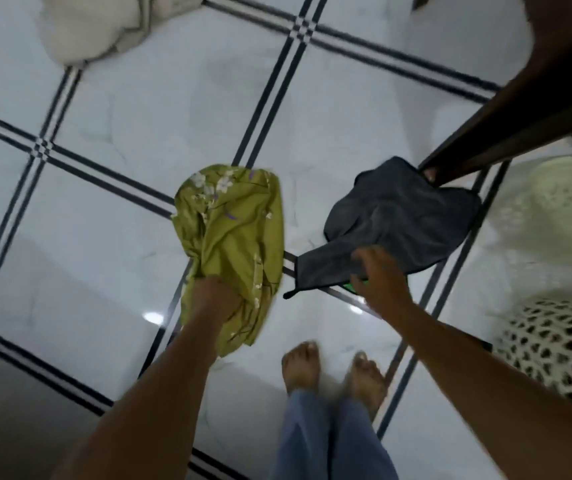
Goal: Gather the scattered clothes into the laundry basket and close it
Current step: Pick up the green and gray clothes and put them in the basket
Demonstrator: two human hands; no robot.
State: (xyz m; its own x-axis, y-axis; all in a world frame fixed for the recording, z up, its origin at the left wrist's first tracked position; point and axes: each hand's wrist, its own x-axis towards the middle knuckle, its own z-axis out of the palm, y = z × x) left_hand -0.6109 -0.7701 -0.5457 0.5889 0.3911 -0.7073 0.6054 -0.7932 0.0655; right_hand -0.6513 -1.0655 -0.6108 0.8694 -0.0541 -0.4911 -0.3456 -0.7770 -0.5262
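A yellow-green floral garment (234, 233) hangs bunched from my left hand (213, 299), which grips it at its lower end above the floor. A dark grey garment (402, 216) lies on the white tiles to the right, one corner against a dark wooden furniture leg (506, 133). My right hand (379, 275) is on the near edge of the grey garment, fingers curled on the cloth, with a bit of bright green showing under the palm. A cream cloth (94, 26) lies on the floor at the top left. No laundry basket is in view.
The floor is white tile with dark double stripes (267, 88). A pale lacy cloth (554, 265) with a cut-out patterned edge fills the right side. My bare feet (333, 372) and blue trouser legs stand at the bottom centre.
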